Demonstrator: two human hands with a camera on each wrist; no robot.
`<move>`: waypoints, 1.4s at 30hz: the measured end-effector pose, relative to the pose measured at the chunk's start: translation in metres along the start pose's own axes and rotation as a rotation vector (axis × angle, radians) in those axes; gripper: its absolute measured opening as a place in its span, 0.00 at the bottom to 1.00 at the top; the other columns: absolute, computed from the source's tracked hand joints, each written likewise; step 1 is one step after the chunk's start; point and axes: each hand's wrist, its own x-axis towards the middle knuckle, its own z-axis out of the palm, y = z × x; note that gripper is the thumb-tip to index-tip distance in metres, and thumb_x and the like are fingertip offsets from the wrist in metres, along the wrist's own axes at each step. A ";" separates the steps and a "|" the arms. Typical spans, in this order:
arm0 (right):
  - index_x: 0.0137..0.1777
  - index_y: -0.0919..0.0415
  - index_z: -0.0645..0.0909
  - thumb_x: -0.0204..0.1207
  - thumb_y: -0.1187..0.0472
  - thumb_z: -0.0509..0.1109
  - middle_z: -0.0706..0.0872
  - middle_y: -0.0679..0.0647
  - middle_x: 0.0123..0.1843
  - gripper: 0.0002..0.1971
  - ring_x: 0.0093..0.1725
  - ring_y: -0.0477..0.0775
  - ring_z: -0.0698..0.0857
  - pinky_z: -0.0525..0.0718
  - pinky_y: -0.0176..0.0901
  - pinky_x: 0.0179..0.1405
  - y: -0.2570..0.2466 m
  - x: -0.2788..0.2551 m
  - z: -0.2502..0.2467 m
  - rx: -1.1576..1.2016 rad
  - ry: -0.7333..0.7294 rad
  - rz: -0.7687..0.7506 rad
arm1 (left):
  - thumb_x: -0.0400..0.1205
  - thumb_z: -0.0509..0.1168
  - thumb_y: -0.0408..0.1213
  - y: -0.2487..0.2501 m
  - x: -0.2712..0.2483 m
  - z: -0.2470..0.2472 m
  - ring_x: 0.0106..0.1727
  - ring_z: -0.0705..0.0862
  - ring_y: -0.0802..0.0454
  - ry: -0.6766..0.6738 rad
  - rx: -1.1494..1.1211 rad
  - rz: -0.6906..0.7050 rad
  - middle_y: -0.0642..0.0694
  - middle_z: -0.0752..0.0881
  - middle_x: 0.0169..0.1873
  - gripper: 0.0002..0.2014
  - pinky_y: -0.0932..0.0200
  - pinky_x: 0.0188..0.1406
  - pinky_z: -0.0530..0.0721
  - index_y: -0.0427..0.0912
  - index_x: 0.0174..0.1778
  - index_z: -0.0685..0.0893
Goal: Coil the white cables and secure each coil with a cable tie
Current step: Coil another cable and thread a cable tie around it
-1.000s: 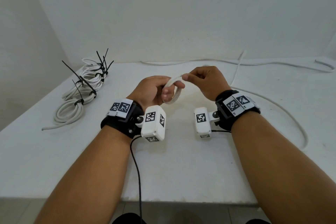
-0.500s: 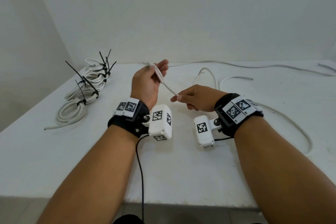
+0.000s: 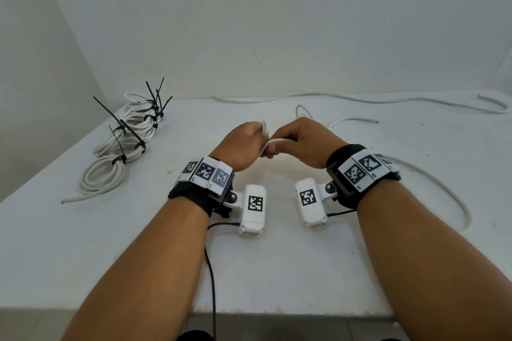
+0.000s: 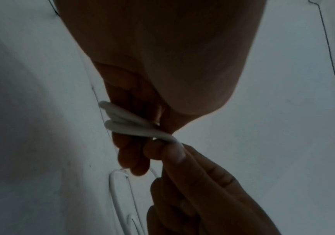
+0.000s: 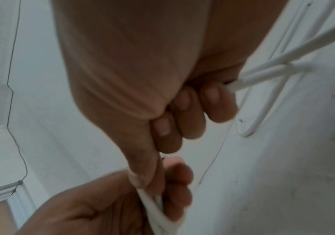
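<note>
Head view: both hands meet above the middle of the tabletop point(image 3: 249, 271), knuckles up, forearms converging from the near edge. The fingers are largely hidden behind the backs of the hands; only a short arc of the white cable point(image 3: 277, 141) shows between them. Left wrist view, dim: the left hand point(image 3: 243, 144) curls its fingers around two or three stacked loops of cable point(image 4: 134, 125); how many loops cannot be made out. Right wrist view, blurred: the right hand point(image 3: 302, 141) pinches the cable between thumb and forefinger against the left hand's loops, its other fingers point(image 5: 190, 120) folded over the strand that leaves toward the tabletop. The slack runs right in a wide curve point(image 3: 454, 196). Tied coils point(image 3: 110, 171) with black cable ties point(image 3: 133, 130) lie far left; another loose cable point(image 3: 360, 98) lies along the far edge.
</note>
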 end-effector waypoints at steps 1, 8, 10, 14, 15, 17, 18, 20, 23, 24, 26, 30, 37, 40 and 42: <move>0.39 0.56 0.91 0.75 0.58 0.76 0.91 0.52 0.34 0.06 0.37 0.49 0.87 0.82 0.42 0.45 0.001 0.000 -0.001 0.047 0.043 -0.010 | 0.88 0.52 0.34 0.002 -0.002 0.000 0.34 0.84 0.54 -0.063 -0.065 0.000 0.44 0.90 0.35 0.17 0.64 0.39 0.79 0.35 0.40 0.82; 0.33 0.65 0.82 0.63 0.57 0.86 0.78 0.60 0.27 0.16 0.26 0.48 0.69 0.68 0.36 0.26 0.007 0.001 -0.005 0.245 0.311 -0.006 | 0.90 0.49 0.36 0.005 -0.009 -0.001 0.24 0.71 0.51 -0.100 -0.556 -0.013 0.47 0.76 0.20 0.22 0.59 0.30 0.70 0.39 0.33 0.80; 0.35 0.67 0.85 0.66 0.56 0.85 0.83 0.70 0.31 0.15 0.29 0.53 0.71 0.69 0.41 0.30 0.005 0.000 -0.003 0.295 0.308 -0.023 | 0.90 0.49 0.37 0.001 -0.008 -0.003 0.22 0.65 0.52 -0.123 -0.609 -0.029 0.51 0.69 0.18 0.23 0.57 0.29 0.62 0.41 0.31 0.81; 0.34 0.66 0.87 0.65 0.56 0.85 0.83 0.62 0.27 0.14 0.27 0.50 0.72 0.69 0.40 0.29 0.002 0.001 -0.001 0.307 0.330 -0.017 | 0.91 0.49 0.38 0.000 -0.007 -0.007 0.18 0.62 0.56 -0.147 -0.649 -0.081 0.54 0.64 0.16 0.19 0.63 0.24 0.64 0.35 0.39 0.77; 0.34 0.65 0.87 0.64 0.56 0.86 0.82 0.56 0.25 0.14 0.26 0.49 0.71 0.69 0.39 0.28 0.002 0.001 -0.001 0.302 0.342 -0.016 | 0.90 0.49 0.39 0.001 -0.007 -0.006 0.18 0.61 0.56 -0.137 -0.639 -0.088 0.54 0.63 0.16 0.17 0.63 0.23 0.63 0.33 0.43 0.77; 0.32 0.63 0.87 0.63 0.54 0.86 0.82 0.54 0.25 0.14 0.26 0.49 0.71 0.68 0.39 0.28 0.002 0.003 0.001 0.287 0.360 -0.016 | 0.90 0.50 0.40 0.002 -0.007 -0.004 0.18 0.59 0.56 -0.109 -0.634 -0.103 0.54 0.62 0.16 0.18 0.62 0.23 0.61 0.33 0.41 0.77; 0.32 0.62 0.87 0.62 0.53 0.86 0.82 0.55 0.25 0.14 0.26 0.49 0.71 0.69 0.39 0.28 0.001 0.003 0.001 0.279 0.370 -0.015 | 0.90 0.51 0.40 0.001 -0.006 -0.003 0.18 0.58 0.56 -0.096 -0.638 -0.108 0.54 0.61 0.16 0.20 0.62 0.22 0.61 0.33 0.37 0.78; 0.33 0.61 0.85 0.61 0.51 0.87 0.83 0.60 0.27 0.16 0.26 0.49 0.73 0.72 0.39 0.28 0.002 0.003 -0.002 0.272 0.428 -0.013 | 0.89 0.51 0.40 0.001 -0.005 -0.004 0.17 0.58 0.56 -0.080 -0.671 -0.103 0.54 0.61 0.16 0.21 0.63 0.20 0.60 0.37 0.33 0.78; 0.35 0.63 0.84 0.64 0.47 0.85 0.86 0.61 0.30 0.19 0.28 0.49 0.77 0.75 0.38 0.29 0.007 0.002 -0.012 0.283 0.534 0.009 | 0.89 0.50 0.41 0.003 -0.008 -0.007 0.16 0.59 0.56 -0.061 -0.802 -0.087 0.54 0.61 0.15 0.21 0.61 0.23 0.56 0.38 0.33 0.77; 0.36 0.63 0.85 0.67 0.47 0.83 0.86 0.57 0.29 0.19 0.28 0.47 0.77 0.75 0.36 0.29 0.007 0.003 -0.013 0.285 0.541 0.019 | 0.90 0.50 0.41 0.004 -0.009 -0.008 0.17 0.60 0.57 -0.065 -0.872 -0.079 0.54 0.61 0.15 0.21 0.59 0.25 0.55 0.37 0.35 0.78; 0.36 0.60 0.86 0.74 0.46 0.77 0.85 0.49 0.28 0.17 0.27 0.45 0.76 0.76 0.36 0.31 0.007 0.004 -0.011 0.260 0.502 0.044 | 0.90 0.49 0.41 0.007 -0.010 -0.007 0.19 0.63 0.56 -0.076 -1.055 -0.045 0.53 0.64 0.16 0.21 0.60 0.27 0.58 0.34 0.41 0.80; 0.39 0.44 0.86 0.85 0.48 0.64 0.85 0.49 0.31 0.14 0.29 0.49 0.75 0.77 0.38 0.31 0.005 0.004 -0.003 0.240 0.291 0.075 | 0.85 0.51 0.38 0.007 -0.008 -0.009 0.28 0.76 0.52 -0.162 -1.503 0.095 0.47 0.75 0.26 0.23 0.63 0.35 0.78 0.22 0.54 0.85; 0.61 0.37 0.80 0.87 0.52 0.60 0.84 0.48 0.31 0.10 0.29 0.50 0.76 0.78 0.39 0.37 0.009 0.008 0.008 0.143 -0.040 0.163 | 0.80 0.58 0.32 0.009 -0.007 -0.008 0.42 0.88 0.47 -0.044 -1.744 0.105 0.39 0.88 0.41 0.25 0.58 0.55 0.86 0.20 0.71 0.71; 0.77 0.34 0.69 0.86 0.53 0.62 0.84 0.48 0.32 0.22 0.29 0.50 0.77 0.80 0.42 0.40 0.009 0.011 0.010 0.067 -0.132 0.208 | 0.79 0.60 0.30 0.009 -0.004 -0.008 0.43 0.88 0.47 0.113 -1.769 0.097 0.39 0.88 0.41 0.23 0.56 0.65 0.81 0.26 0.70 0.71; 0.79 0.36 0.68 0.86 0.53 0.63 0.84 0.49 0.33 0.23 0.31 0.51 0.78 0.80 0.44 0.41 0.008 0.009 0.007 0.077 -0.179 0.231 | 0.82 0.58 0.28 0.008 -0.001 -0.013 0.42 0.88 0.46 0.259 -1.784 0.105 0.38 0.87 0.40 0.12 0.56 0.63 0.81 0.27 0.60 0.77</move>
